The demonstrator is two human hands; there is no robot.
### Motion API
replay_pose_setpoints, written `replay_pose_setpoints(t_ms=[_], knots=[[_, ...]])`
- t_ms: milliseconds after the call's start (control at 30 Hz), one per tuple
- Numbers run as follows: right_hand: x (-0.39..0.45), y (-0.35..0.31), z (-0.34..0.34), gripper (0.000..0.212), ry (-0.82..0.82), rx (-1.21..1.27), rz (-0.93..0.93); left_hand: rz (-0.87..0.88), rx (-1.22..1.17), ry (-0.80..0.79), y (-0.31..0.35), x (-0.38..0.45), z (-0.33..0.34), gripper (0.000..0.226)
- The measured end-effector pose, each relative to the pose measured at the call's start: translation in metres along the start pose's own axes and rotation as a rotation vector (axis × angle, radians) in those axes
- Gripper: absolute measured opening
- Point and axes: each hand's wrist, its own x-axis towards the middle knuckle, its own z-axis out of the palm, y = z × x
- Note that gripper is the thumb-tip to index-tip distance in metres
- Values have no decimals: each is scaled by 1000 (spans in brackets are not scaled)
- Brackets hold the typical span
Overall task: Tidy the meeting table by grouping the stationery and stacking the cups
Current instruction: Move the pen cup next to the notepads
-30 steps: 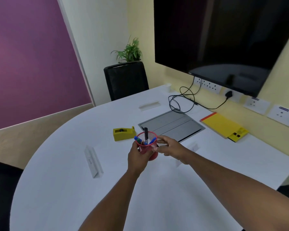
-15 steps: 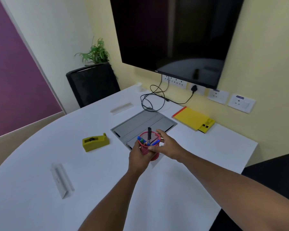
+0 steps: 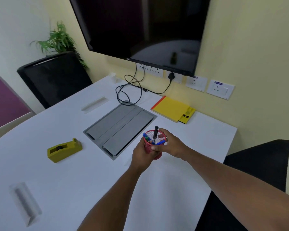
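Holding one red mesh pen cup (image 3: 153, 148) between both hands, you have it just above the white table (image 3: 73, 180), at the near corner of the grey panel (image 3: 120, 126) set into the tabletop. Your left hand (image 3: 141, 155) wraps the near side of the cup with its fingers curled shut on the mesh; your right hand (image 3: 169, 145) closes over the far side and rim, thumb across the front — both have firm hold of it. The cup stands upright, mouth up, its long axis near vertical. One black pen (image 3: 155, 133) sticks straight up above the rim; at least two blue pens (image 3: 146, 136) lean outward, and the smaller coloured items inside are too blurred to count. You have one yellow tape dispenser (image 3: 64, 150) well to the left, its long axis running left to right. One yellow notepad (image 3: 171, 108) lies by the wall with a small yellow box (image 3: 188, 115) touching its right edge. One small white cup (image 3: 112, 77) sits at the far edge — alone. Two name stands lie flat: one far (image 3: 94, 105), one near left (image 3: 25, 202).
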Motion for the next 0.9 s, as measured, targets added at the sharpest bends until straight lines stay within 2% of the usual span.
replay_pose_setpoints(t_ms=[167, 300, 400, 633, 900], knots=[[12, 31, -28, 90, 55, -61, 84, -28, 136, -182, -4, 31, 21, 66], [20, 65, -52, 97, 164, -80, 133, -64, 159, -160, -2, 56, 42, 84], [27, 89, -72, 99, 260, -89, 197, -64, 146, -108, 0, 76, 54, 82], [57, 127, -123, 94, 528, -61, 250, -32, 149, -122, 10, 118, 81, 75], [110, 142, -171, 96, 648, -62, 266, 5, 172, -136, 6, 161, 112, 69]])
